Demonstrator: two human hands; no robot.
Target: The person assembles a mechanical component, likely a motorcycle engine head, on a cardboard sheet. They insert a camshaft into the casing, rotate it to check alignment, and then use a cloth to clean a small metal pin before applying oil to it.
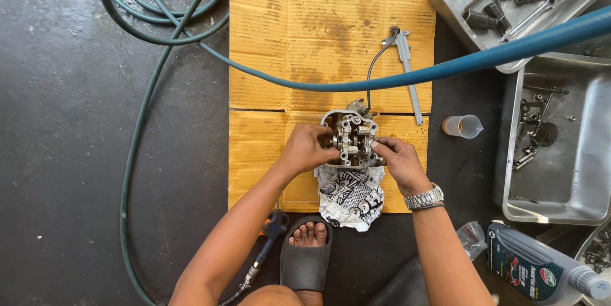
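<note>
Head view: my left hand (305, 148) and right hand (398, 163) are both on a metal cylinder head (351, 138), which sits on a crumpled printed rag (349, 194) over a sheet of yellow cardboard (305, 38) on the dark floor. Left fingers are curled in against the head's left edge, gripping it. Right fingertips pinch at its right side; can't tell if they're on a small part or just the casting. The head looks like solid cast metal, so I judge it heavy, rigid and likely oily-slick. Best hold is by the outer walls, not the small rocker parts on top. A thin cable (372, 67) runs up from it. A blue-green hose (445, 67) crosses above, and a caliper (407, 70) lies on the cardboard. A small plastic measuring cup (463, 126) stands to the right, near steel trays (573, 178) of tools and bolts. An oil bottle (541, 271) lies lower right. My sandaled foot (307, 252) is below the rag.
</note>
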